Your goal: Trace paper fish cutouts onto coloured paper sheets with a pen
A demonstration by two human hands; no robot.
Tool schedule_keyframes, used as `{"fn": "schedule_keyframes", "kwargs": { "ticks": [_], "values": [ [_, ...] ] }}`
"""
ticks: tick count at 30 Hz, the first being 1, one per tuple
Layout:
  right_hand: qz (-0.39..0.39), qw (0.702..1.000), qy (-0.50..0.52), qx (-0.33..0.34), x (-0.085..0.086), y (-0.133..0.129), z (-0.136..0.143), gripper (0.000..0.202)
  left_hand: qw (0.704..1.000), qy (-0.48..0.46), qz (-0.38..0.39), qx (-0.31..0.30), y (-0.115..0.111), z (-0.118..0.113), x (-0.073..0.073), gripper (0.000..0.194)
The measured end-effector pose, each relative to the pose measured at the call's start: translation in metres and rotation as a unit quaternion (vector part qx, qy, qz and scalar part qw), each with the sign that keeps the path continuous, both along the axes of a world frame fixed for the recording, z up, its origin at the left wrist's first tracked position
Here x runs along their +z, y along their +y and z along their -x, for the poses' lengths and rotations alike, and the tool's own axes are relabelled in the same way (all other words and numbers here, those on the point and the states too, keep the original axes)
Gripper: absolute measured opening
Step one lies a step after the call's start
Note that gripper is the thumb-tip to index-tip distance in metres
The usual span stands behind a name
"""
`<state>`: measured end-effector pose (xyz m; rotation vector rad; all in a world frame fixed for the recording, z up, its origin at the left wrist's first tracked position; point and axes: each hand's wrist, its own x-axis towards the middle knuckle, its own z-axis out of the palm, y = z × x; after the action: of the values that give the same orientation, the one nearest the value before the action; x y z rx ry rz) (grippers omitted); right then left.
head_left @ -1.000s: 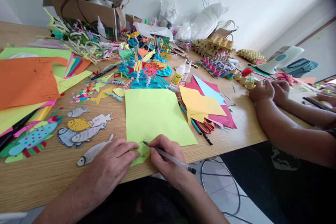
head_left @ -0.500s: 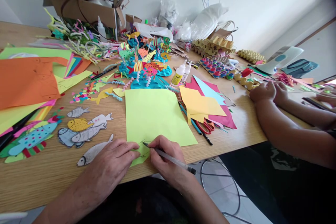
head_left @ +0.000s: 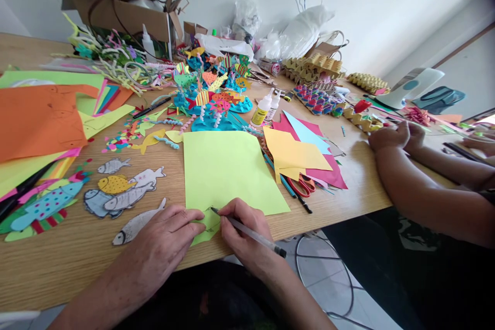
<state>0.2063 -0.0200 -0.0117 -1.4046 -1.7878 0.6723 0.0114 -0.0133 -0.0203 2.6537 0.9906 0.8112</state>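
A sheet of light green paper (head_left: 228, 170) lies at the table's front edge, with thin dark lines drawn near its lower edge. My right hand (head_left: 245, 234) holds a clear pen (head_left: 255, 236) with a dark cap end, its tip on the paper beside the lines. My left hand (head_left: 166, 237) rests on the paper's lower left corner, fingers stretched out and lying flat. Just left of it is a grey paper fish (head_left: 133, 228), partly near the wrist. More cut-out fish (head_left: 129, 198), grey and yellow, lie further left.
Orange paper (head_left: 38, 121) lies at left. Behind the sheet stand a blue fish model (head_left: 216, 121) and glue bottles (head_left: 262, 108). Yellow paper (head_left: 296, 150) and red scissors (head_left: 301, 185) are on the right. Another person's forearm (head_left: 410, 180) rests at the table's right.
The view has shifted very slightly. Both hands keep nearly the same place, and the pen tip remains by the drawn lines.
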Motion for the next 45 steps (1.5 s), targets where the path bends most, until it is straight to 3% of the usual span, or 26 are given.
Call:
{"fn": "schedule_keyframes", "kwargs": {
  "ticks": [45],
  "values": [
    [0.012, 1.0, 0.001, -0.014, 0.0036, 0.0004, 0.0006, 0.009, 1.0, 0.007, 0.025, 0.0, 0.0002, 0.0019, 0.0006, 0.03]
  ]
}}
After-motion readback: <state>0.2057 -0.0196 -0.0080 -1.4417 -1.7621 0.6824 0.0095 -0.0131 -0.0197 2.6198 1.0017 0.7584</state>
